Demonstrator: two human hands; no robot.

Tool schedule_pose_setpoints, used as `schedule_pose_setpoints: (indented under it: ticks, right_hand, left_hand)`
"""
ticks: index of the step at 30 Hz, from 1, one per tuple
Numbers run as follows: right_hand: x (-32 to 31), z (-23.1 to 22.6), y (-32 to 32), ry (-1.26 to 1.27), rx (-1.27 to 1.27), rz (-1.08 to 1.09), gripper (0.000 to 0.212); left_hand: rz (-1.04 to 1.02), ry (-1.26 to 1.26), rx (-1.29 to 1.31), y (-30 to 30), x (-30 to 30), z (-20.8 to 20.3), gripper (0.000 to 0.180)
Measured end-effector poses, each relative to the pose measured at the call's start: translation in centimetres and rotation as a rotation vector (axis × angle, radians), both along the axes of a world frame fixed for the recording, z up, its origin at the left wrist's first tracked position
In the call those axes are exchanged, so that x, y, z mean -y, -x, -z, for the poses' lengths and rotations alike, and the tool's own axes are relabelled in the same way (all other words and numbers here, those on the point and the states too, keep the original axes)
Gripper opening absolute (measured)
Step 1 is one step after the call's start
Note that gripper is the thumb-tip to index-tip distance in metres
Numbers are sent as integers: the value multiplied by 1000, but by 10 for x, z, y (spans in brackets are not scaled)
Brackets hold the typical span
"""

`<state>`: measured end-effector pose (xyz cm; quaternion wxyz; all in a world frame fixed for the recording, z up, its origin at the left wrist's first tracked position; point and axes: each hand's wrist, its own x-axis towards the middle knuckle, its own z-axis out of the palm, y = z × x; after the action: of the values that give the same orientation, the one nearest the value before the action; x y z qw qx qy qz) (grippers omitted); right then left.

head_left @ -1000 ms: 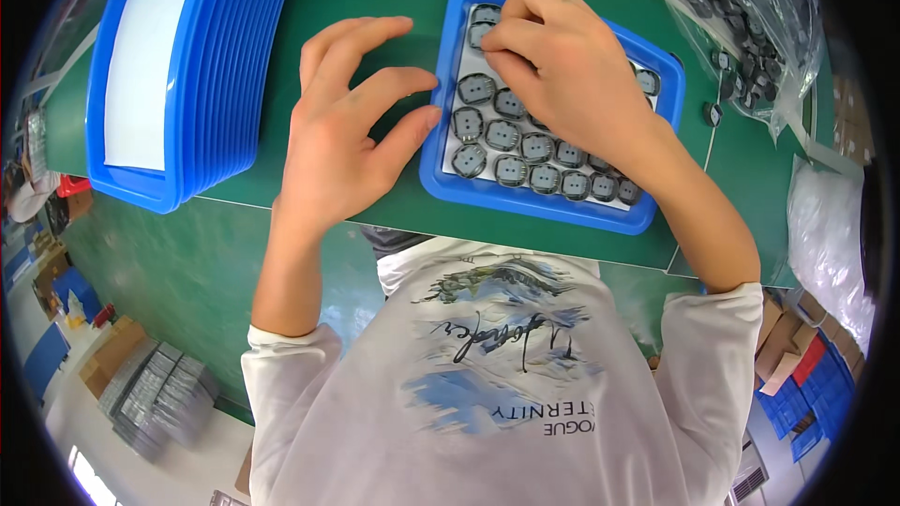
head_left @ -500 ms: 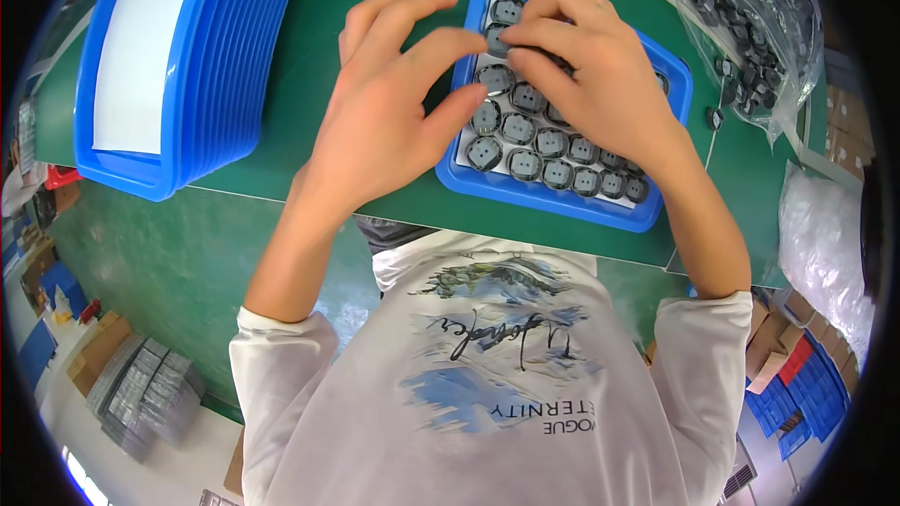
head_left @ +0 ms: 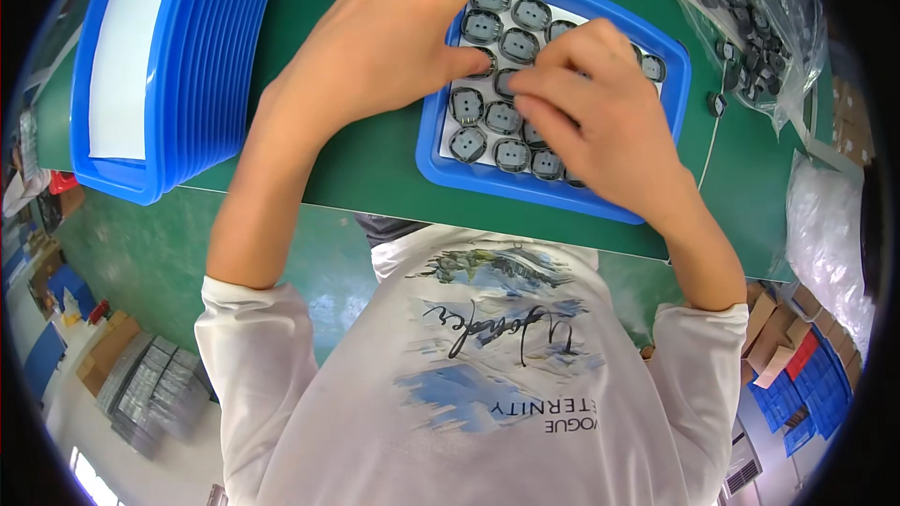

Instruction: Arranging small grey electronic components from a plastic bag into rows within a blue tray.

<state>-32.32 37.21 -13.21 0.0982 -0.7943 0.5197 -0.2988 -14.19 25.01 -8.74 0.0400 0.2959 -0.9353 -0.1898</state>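
A blue tray [head_left: 436, 164] lined with white holds rows of round grey-and-black plastic parts [head_left: 511, 154], each with small holes in its face. My left hand [head_left: 389, 37] reaches over the tray's left edge with its fingers spread, the thumb tip against a part in the left column. Over the tray's middle is my right hand [head_left: 609, 117], its thumb and fingers closed together at a round plastic part [head_left: 504, 83] in the second column. That hand hides several parts on the tray's right side.
A tall stack of nested blue trays [head_left: 159, 155] stands at the left on the green table [head_left: 375, 173]. At the far right, a clear plastic bag [head_left: 750, 28] holds many dark parts, with a few loose parts [head_left: 717, 104] beside it.
The tray has shifted slightly left. My left hand has moved left and farther away, its fingers spreading wider. My right hand has come nearer to me, from the far rows to the middle.
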Motion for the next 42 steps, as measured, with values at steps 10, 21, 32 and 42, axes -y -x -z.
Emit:
schedule_pose_setpoints:
  ticks: [10, 21, 32, 42]
  right_hand:
    - [4, 9, -45, 57, -133, 59, 18]
    - [11, 2, -57, -1, -182, 21, 14]
    - [5, 10, -42, -3, -18, 28, 16]
    - [-2, 0, -27, -5, -6, 107, 17]
  left_hand:
    - [44, 102, -129, -15, 8, 14, 76]
    - [-381, -9, -495, -78, -88, 60, 69]
    - [-493, 32, -351, -45, -95, 61, 96]
    - [-409, 9, -260, -55, -77, 54, 95]
